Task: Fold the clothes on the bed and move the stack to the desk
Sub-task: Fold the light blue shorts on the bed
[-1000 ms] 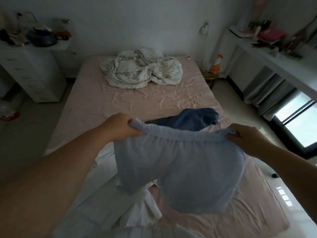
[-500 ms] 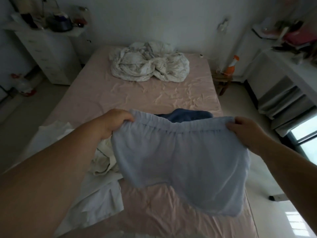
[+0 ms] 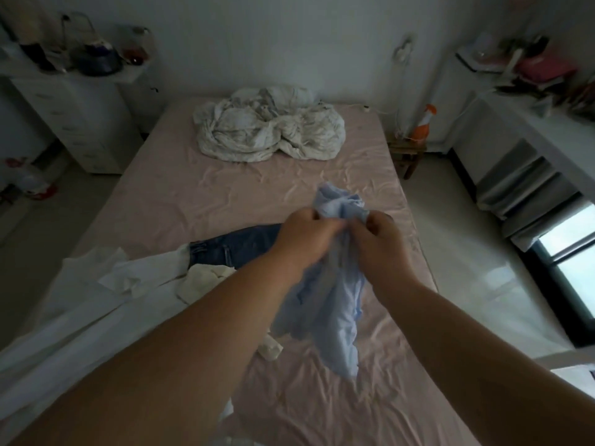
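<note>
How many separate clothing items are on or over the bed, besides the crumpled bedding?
4, perhaps more hidden: light blue shorts in both hands, dark denim jeans centre, white shirt left, cream cloth beside it.

the setting is a home bedroom. a bed [image 3: 167,201] with a wrinkled pink fitted sheet fills the middle of the room, and a crumpled pale duvet [image 3: 267,130] lies at its far end against a plain white wall. loose clothes [image 3: 96,284] lie on the near side of the bed. a white chest of drawers [image 3: 80,123] stands to the left, its top crowded with household items. a white desk [image 3: 547,123] with clutter runs along the right, beside a low window [image 3: 570,252].
</note>
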